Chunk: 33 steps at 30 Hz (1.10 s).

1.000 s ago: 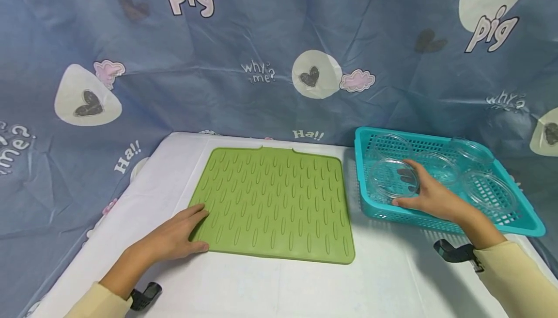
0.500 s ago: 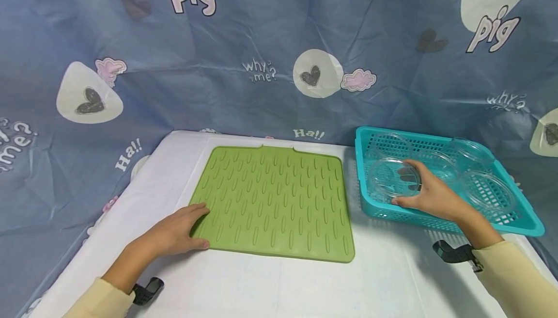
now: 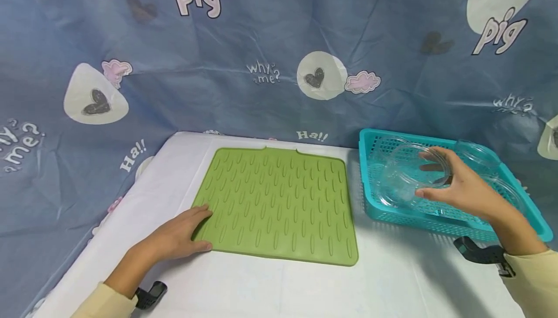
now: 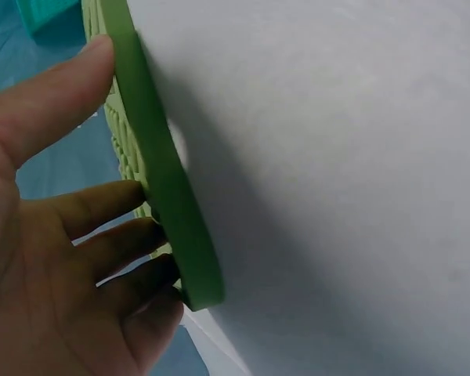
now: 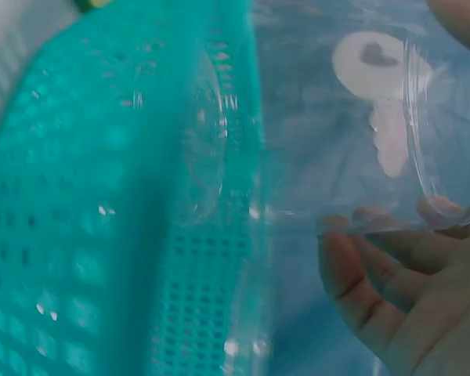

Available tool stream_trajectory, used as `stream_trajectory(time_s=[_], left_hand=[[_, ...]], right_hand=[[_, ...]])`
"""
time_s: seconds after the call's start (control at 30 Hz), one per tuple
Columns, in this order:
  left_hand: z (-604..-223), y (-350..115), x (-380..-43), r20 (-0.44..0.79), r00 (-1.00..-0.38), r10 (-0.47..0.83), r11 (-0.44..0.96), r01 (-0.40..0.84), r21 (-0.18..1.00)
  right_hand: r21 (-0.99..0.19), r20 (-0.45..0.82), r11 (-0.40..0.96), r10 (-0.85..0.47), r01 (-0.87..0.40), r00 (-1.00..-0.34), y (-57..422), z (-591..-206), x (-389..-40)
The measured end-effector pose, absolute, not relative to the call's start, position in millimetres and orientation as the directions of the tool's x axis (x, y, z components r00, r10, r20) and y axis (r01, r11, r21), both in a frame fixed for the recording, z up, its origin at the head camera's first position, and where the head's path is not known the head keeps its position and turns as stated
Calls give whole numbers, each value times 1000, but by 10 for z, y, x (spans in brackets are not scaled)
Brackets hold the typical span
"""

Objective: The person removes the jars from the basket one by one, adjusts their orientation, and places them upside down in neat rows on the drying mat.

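My right hand grips a clear plastic jar near its round rim, with the thumb on the near side and fingers on the far side. The jar is over the left part of a turquoise mesh basket. In the right wrist view the jar's see-through wall stretches out beside the basket. My left hand rests at the left front corner of a green ribbed mat. In the left wrist view the thumb and relaxed fingers touch the mat's edge.
Several other clear jars stand in the basket, one at its back right and one at its back left. A white cloth covers the table. Behind hangs a blue printed curtain.
My right hand has moved right and upward, raising the clear jar from the front left of the basket. The left hand stays at the mat's corner.
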<state>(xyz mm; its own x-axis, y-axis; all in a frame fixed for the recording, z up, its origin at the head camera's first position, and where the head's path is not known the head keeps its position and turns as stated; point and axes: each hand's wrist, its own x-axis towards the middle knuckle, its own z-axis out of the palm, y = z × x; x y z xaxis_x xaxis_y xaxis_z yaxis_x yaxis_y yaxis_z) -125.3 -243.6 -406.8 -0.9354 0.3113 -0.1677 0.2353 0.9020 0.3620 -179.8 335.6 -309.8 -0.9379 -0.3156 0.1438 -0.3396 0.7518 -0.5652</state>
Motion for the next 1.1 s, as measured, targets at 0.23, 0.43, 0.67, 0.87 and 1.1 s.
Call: stream_trajectory(time_s=[0.23, 0.43, 0.67, 0.87, 1.1], left_hand=[[-4043, -2458, -1227, -154, -937, 313, 904, 244, 351], [-4061, -2464, -1204, -152, -936, 317, 905, 251, 343], [-4040, -2471, -1209, -136, -936, 324, 898, 259, 356], [-4028, -2445, -1224, -145, -938, 316, 899, 248, 360], [-4022, -2364, -1196, -154, -935, 321, 901, 251, 355]], right_hand=[[-575, 219, 727, -306, -376, -927, 3458, -2972, -1798], [-584, 284, 699, -300, -412, -911, 3433, -2897, -1803], [-505, 169, 807, -256, -307, -952, 3433, -2642, -1982], [-515, 116, 814, -245, -269, -962, 3368, -2452, -2126], [-481, 97, 832, -263, -277, -960, 3214, -2309, -2233]])
